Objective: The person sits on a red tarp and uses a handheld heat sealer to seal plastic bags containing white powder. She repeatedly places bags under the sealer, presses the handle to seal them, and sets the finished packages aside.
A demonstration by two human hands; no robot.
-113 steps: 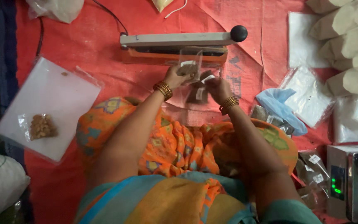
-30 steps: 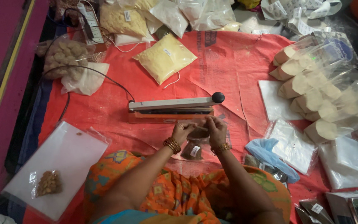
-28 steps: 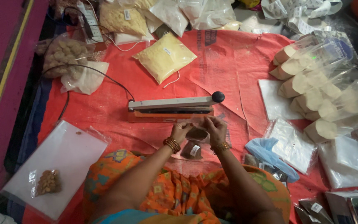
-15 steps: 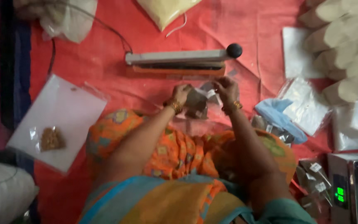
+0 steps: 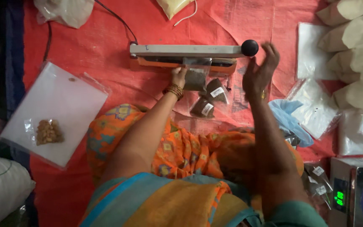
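My left hand (image 5: 179, 77) pinches a small clear pouch of dark powder (image 5: 196, 75), its top edge laid in the jaw of the heat sealer (image 5: 185, 54). The sealer is a long grey bar on an orange base with a black knob (image 5: 249, 47) at its right end. My right hand (image 5: 260, 72) is raised just beside and below that knob, fingers apart, holding nothing. Two more filled dark pouches with white labels (image 5: 209, 101) lie on the red mat just below the sealer.
A white sheet bag (image 5: 55, 111) with a small packet of nuts (image 5: 48, 131) lies at left. Filled pale bags (image 5: 356, 38) and empty clear pouches (image 5: 316, 113) are at right. A digital scale (image 5: 356, 193) sits at bottom right, a blue cloth (image 5: 286, 120) beside my right arm.
The pouch has gone from between both hands up into the sealer jaw. My right hand has let go of it and risen toward the black knob.
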